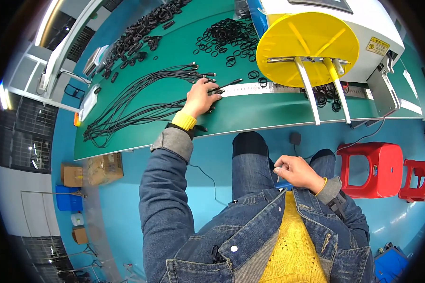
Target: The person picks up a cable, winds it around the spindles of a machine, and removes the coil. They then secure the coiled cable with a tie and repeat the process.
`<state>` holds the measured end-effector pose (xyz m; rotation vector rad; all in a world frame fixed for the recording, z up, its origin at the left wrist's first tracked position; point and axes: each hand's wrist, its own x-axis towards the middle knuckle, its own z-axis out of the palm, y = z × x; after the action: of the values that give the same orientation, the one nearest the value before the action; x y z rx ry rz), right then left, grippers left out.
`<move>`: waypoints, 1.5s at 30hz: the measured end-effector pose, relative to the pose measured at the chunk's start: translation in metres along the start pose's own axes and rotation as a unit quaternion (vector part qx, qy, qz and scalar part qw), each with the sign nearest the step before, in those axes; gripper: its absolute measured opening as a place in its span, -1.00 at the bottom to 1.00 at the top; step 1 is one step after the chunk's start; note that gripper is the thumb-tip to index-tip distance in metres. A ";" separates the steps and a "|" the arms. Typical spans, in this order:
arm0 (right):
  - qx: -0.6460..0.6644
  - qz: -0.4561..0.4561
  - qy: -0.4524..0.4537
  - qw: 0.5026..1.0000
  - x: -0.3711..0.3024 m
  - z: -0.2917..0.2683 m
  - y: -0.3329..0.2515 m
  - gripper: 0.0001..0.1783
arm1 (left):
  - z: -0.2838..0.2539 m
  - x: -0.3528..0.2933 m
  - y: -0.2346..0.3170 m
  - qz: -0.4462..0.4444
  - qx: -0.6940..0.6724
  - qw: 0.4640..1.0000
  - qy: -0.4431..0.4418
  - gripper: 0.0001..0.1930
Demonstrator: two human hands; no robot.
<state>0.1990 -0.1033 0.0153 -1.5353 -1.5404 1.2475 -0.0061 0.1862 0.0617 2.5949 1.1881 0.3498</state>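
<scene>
Left hand [200, 98] on the ends of black cables [123, 98], right hand [298, 172] above the lap

In the head view, the cables lie on a green table [264, 111] in a long bundle, bent back at the left, with their plug ends gathered toward the left hand. That hand reaches over the ends near the table's front edge, thumb and fingers partly apart; I cannot tell whether it grips any cable. The right hand is held off the table, fingers curled and thumb close to them; a small pale thing shows at the fingertips, too small to name, and I cannot tell if it is pinched.

Just right of the left hand, a white ruler [252, 90] runs along the table. Black rings [226, 34] lie beyond it, with a heap of black pieces [132, 43] farther left. A yellow disc [307, 45] stands before a white machine [375, 23]. Red stools [380, 170] stand on the floor at right
</scene>
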 end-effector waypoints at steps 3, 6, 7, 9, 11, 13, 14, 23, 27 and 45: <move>0.005 0.008 0.006 1.000 -0.006 -0.003 0.000 -0.81 | 0.002 0.002 0.004 -0.032 0.009 0.999 -0.011 -0.67; 0.012 0.008 0.012 1.000 -0.009 -0.002 0.003 -0.81 | 0.002 0.003 -0.005 -0.032 -0.023 0.999 -0.022 -0.71; 0.014 0.008 0.013 1.000 -0.009 -0.001 0.004 -0.80 | 0.002 0.002 -0.009 -0.016 -0.026 0.999 -0.020 -0.73; 0.017 0.007 0.013 1.000 -0.013 -0.001 0.005 -0.79 | 0.003 -0.002 -0.011 0.015 -0.032 0.999 -0.018 -0.77; 0.012 0.009 0.014 1.000 -0.015 -0.003 0.005 -0.79 | 0.006 -0.005 -0.007 0.008 -0.045 0.999 0.000 -0.79; 0.009 0.009 0.015 1.000 -0.019 -0.004 0.005 -0.79 | 0.010 -0.008 -0.003 -0.004 -0.070 0.997 0.037 -0.83; 0.008 0.003 0.013 1.000 -0.020 -0.003 0.005 -0.80 | 0.010 -0.009 -0.001 -0.003 -0.069 0.997 0.037 -0.83; 0.013 -0.011 0.008 1.000 -0.027 -0.004 0.007 -0.84 | 0.008 -0.001 -0.007 -0.083 -0.141 0.986 0.031 -0.80; 0.020 -0.013 0.001 1.000 -0.024 -0.001 0.013 -0.85 | 0.002 -0.006 -0.001 -0.024 0.044 0.999 0.015 -0.78; -0.397 -0.391 0.355 0.751 -0.041 -0.046 -0.064 -0.54 | -0.033 -0.098 0.194 0.135 -0.494 0.824 -0.243 -0.73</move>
<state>0.2214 -0.1262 0.0978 -1.2688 -1.8835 -0.5197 0.0565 -0.0065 0.1472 1.7293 0.2847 0.2336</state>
